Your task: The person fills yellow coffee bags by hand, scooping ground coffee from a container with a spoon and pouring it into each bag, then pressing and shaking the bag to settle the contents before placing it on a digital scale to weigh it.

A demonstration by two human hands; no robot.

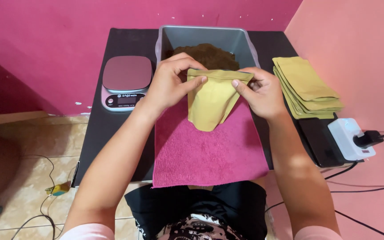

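The left hand (170,82) and the right hand (259,91) each pinch a top corner of the flat yellow paper pouch (210,100), fingers closed, pulling its mouth apart. It hangs above the pink towel (210,153) (just before the grey tub of brown powder (210,44)), likely so spills land softly.

bare pink towel (210,155) open near the body, grey tub (167,42) blocking behind, scale (126,82) left, pouch stack (305,86) right
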